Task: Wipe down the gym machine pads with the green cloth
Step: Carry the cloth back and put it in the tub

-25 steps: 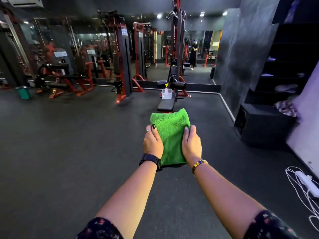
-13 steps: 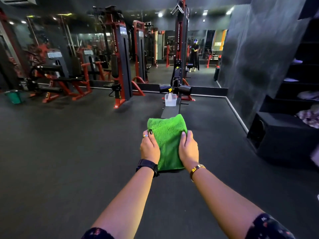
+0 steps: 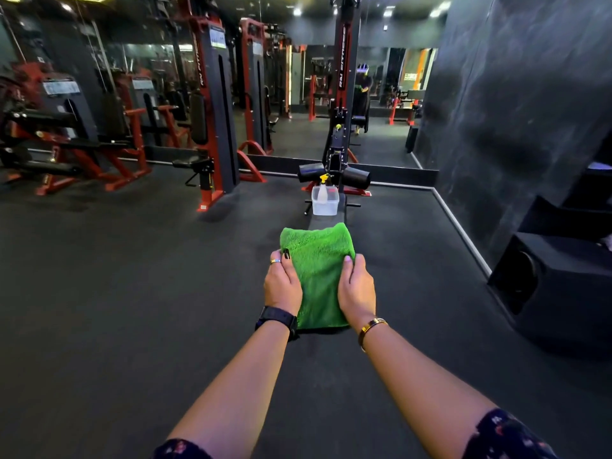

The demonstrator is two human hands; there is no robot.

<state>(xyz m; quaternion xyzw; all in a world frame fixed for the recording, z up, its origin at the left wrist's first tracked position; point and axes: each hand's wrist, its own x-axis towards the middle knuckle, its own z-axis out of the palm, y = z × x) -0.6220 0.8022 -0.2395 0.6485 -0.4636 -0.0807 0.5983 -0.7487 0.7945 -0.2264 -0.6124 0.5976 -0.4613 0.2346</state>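
The folded green cloth (image 3: pixel 319 276) hangs in front of me, short of the machine's seat pad (image 3: pixel 326 220). I judge that no wiping has begun, so every pad is left to do. My left hand (image 3: pixel 283 286) and right hand (image 3: pixel 357 289) each grip one side edge, thumbs on top.

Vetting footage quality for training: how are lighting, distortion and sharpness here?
Head view: dim gym, ceiling spots glare at the top; the wide-angle lens tilts the red weight stack; green cloth, left hand and right hand are sharp and well lit; the distant mirror looks soft.
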